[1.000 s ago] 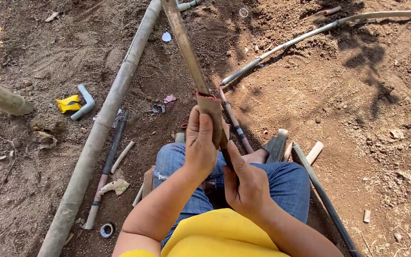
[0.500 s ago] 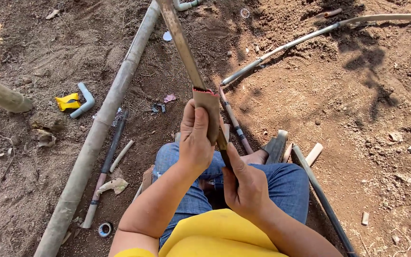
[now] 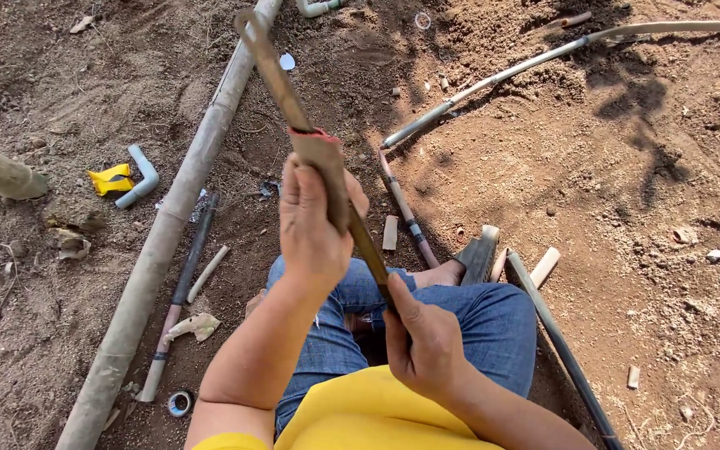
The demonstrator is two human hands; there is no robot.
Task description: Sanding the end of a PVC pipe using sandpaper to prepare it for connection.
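Hacksaw-like long tool (image 3: 281,79), brown and narrow, runs diagonally from 11 o'clock near the top edge down to frame centre, held above the person's lap. A wider brown piece (image 3: 322,167) with a red edge at its top sits on the shaft just above the left hand.

Left hand (image 3: 310,225): fingers wrapped shut around the wider brown piece and the shaft, thumb side toward 1 o'clock. Right hand (image 3: 427,342): closed around the lower end of the shaft at 5 o'clock from the left hand, thumb laid up along it. What the lower end looks like inside this fist: cannot tell.

Person seated on bare dirt, blue jeans (image 3: 477,317), yellow shirt (image 3: 377,421) at bottom edge.

Surroundings: long grey pipe (image 3: 168,233) lying from 12 o'clock down to 7 o'clock, left of the hands. Thin dark pipe (image 3: 189,267) just beside it. White elbow fitting (image 3: 143,175) at 9 o'clock, touching a yellow object (image 3: 110,179). Tape roll (image 3: 180,403) at 7 o'clock. Thin white pipe (image 3: 543,62) stretching toward 2 o'clock. Dark pipe (image 3: 560,350) beside the right leg at 4 o'clock.
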